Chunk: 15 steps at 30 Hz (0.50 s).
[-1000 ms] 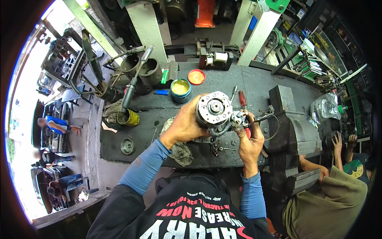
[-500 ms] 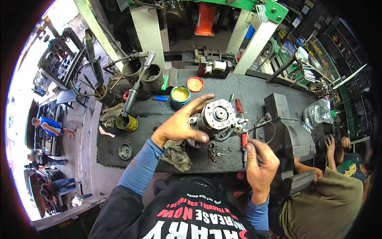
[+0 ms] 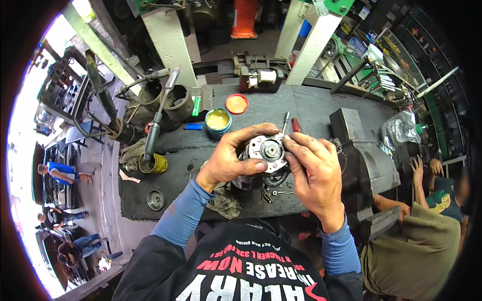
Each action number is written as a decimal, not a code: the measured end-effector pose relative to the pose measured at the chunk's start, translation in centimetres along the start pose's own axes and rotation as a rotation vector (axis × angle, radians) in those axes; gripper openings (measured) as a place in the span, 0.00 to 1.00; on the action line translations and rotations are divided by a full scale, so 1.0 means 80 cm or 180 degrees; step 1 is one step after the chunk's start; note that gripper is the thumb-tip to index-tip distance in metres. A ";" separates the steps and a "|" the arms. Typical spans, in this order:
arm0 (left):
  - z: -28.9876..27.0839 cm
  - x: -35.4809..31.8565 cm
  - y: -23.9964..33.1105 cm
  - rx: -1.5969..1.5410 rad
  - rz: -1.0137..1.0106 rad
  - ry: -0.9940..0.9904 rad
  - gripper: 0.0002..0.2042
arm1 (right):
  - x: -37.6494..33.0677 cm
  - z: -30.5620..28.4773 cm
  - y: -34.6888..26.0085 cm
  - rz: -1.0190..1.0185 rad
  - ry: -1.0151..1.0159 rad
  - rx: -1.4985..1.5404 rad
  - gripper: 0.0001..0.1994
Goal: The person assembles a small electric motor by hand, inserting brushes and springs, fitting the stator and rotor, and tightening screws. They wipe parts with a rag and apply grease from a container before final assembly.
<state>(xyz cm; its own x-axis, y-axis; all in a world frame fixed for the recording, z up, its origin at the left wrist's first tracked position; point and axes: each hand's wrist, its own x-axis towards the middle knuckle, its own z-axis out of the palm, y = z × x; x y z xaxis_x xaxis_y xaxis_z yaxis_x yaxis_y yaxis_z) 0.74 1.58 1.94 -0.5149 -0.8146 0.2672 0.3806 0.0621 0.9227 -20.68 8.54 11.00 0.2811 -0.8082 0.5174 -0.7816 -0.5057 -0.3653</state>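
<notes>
Between the left hand (image 3: 232, 160) and right hand (image 3: 314, 173), the motor part (image 3: 268, 150) is silvery grey with a dark centre. Beyond the left hand stand a teal tin (image 3: 218, 122) of yellow paste and its red lid (image 3: 236, 104). Both sleeves (image 3: 182, 214) are blue, the bench mat (image 3: 191, 150) beneath dark grey.

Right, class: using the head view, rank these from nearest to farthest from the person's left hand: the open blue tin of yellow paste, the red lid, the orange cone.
1. The open blue tin of yellow paste, on the bench just beyond the left hand.
2. The red lid, a little farther back, right of the tin.
3. The orange cone, on the floor beyond the bench, at the top of the view.
</notes>
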 end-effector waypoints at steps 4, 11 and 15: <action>0.000 -0.002 -0.001 -0.0228 -0.0020 -0.0004 0.38 | -0.001 0.003 0.003 -0.0041 0.0065 0.0059 0.14; -0.006 0.010 0.032 0.0224 -0.0277 -0.0289 0.42 | -0.001 -0.027 0.014 0.0178 -0.0620 0.0441 0.30; 0.016 0.020 0.068 0.0956 -0.0234 -0.0415 0.46 | -0.011 -0.032 0.025 0.0096 -0.0796 -0.0237 0.39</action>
<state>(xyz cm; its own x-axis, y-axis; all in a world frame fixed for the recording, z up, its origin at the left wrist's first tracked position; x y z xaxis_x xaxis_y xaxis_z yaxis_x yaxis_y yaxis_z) 1.00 1.33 7.74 -0.6338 -0.7438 0.2124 0.1056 0.1889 0.9763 -23.91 9.04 11.78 0.3787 -0.8767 0.2965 -0.8279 -0.4641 -0.3150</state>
